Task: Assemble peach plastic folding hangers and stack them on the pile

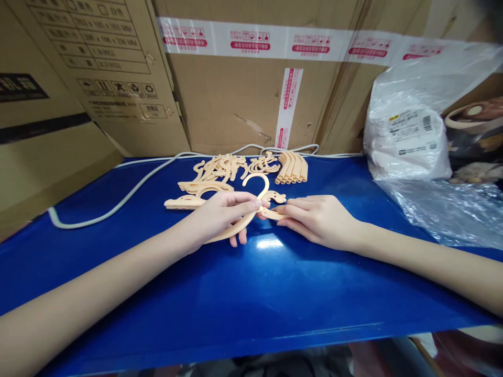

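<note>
A cream plastic clothes hanger [262, 184] with a curved hook is held between my two hands above the blue table. My left hand [228, 209] is closed around its curved arm and the base of the hook. The fingers of my right hand [314, 217] pinch a short cream hanger piece [274, 214] that meets the hanger near the hook's base. Behind my left hand lie stacked cream hanger parts [184, 202]. A small cream piece with a hole [276, 197] shows just beyond the hanger, partly hidden by it.
At the back of the blue table [251, 298] lie a heap of cream parts [222, 168], several cream hooks [264, 164] and a row of curved arms [293, 167]. A white cable [129, 204] runs along the left. Cardboard boxes [236, 99] stand behind; a plastic bag [408, 136] is right.
</note>
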### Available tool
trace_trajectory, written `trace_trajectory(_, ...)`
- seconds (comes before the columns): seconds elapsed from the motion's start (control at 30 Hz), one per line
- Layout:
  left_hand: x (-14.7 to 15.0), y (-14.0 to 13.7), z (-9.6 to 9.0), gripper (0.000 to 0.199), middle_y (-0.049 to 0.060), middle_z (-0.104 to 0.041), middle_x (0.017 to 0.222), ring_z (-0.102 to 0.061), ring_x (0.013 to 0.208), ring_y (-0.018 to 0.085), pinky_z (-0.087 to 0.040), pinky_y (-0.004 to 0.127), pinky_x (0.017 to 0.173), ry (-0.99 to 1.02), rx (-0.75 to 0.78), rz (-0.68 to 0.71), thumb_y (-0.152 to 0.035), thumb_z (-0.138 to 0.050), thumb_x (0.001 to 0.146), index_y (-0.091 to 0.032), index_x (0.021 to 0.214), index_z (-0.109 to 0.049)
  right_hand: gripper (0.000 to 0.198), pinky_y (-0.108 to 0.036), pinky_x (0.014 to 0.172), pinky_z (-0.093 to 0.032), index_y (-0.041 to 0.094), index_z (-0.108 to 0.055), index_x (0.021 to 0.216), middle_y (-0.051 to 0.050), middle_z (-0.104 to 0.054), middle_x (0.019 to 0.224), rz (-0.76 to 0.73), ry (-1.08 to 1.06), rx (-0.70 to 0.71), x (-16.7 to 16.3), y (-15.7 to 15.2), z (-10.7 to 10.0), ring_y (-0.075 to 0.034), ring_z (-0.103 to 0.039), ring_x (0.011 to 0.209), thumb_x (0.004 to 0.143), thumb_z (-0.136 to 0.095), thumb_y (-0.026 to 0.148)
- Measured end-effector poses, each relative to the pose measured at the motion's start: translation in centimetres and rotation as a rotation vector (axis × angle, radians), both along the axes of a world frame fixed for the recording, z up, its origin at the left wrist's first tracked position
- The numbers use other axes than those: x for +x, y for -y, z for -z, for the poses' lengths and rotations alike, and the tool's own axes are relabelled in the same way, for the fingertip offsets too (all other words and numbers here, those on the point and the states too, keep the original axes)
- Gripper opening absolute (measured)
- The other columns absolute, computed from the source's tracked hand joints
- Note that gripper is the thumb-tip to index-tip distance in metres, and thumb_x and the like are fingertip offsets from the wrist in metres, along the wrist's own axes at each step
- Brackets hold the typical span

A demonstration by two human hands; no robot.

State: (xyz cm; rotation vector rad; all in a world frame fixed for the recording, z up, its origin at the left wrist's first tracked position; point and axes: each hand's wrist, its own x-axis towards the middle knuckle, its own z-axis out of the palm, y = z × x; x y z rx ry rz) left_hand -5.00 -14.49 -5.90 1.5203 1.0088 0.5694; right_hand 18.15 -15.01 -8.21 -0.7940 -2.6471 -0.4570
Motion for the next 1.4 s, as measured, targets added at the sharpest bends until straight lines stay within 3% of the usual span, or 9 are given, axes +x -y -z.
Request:
trace_trajectory(0.23,-0.3,0.1,0.0,0.031,-0.004,-0.058,0.049,-0.055,0.042,0.009,-0.046,0.013,0.037,0.016,-0.05,0.113,-0.035,-0.057,0.089,-0.015,0.111,-0.068,0.035,-0.027,0.059,-0.037,0.017,-0.065,0.089,0.0,-0.067,0.076,-0.031,0.014,0.17,-0.1,0.1,0.0,-0.013,-0.059,0.061,0.103,-0.039,0.035)
trace_trajectory(0.33,-0.1,0.1,-0.2,0.026,-0.001,-0.063,0.06,-0.06,0.053,0.01,-0.051,0.015,0.044,0.064,-0.055,0.106,-0.032,-0.06,0.087,-0.015,0.103,-0.069,0.036,-0.027,0.058,-0.037,0.017,-0.065,0.088,0.0,-0.068,0.076,-0.037,0.011,0.197,0.0,0.2,0.0,-0.012,-0.058,0.059,0.103,-0.038,0.035)
trace_trajectory(0.5,0.1,0.4,-0.6,0.019,0.0,-0.065,0.068,-0.062,0.063,0.012,-0.054,0.017,0.049,0.067,-0.021,0.071,-0.031,-0.06,0.086,-0.015,0.091,-0.066,0.037,-0.027,0.057,-0.036,0.016,-0.065,0.093,0.0,-0.068,0.075,-0.042,0.001,0.148,0.1,0.4,0.0,-0.012,-0.061,0.06,0.104,-0.036,0.035)
trace_trajectory(0.7,0.0,0.9,-0.6,0.024,-0.002,-0.063,0.059,-0.051,0.04,0.007,-0.043,0.015,0.041,-0.027,0.019,0.035,-0.036,-0.056,0.088,-0.014,0.093,-0.065,0.038,-0.027,0.057,-0.036,0.017,-0.065,0.095,0.0,-0.07,0.078,-0.034,0.032,0.071,0.0,0.5,-0.1,-0.012,-0.063,0.063,0.104,-0.034,0.036)
trace_trajectory(1.03,0.3,1.0,-0.3,0.021,-0.002,-0.059,0.057,-0.052,0.043,0.008,-0.043,0.015,0.038,0.004,0.08,0.031,-0.029,-0.056,0.086,-0.013,0.092,-0.068,0.039,-0.027,0.057,-0.033,0.017,-0.063,0.097,-0.002,-0.072,0.083,-0.035,0.063,-0.034,0.0,0.4,-0.1,-0.012,-0.062,0.061,0.105,-0.03,0.036)
trace_trajectory(1.4,0.5,0.9,-0.5,0.025,0.001,-0.062,0.055,-0.057,0.05,0.01,-0.044,0.013,0.041,0.037,-0.101,-0.083,-0.025,-0.057,0.089,-0.011,0.103,-0.073,0.044,-0.026,0.051,-0.024,0.016,-0.062,0.084,-0.001,-0.066,0.067,0.0,0.037,-0.163,-0.2,0.6,-0.4,-0.011,-0.059,0.055,0.104,-0.031,0.04)
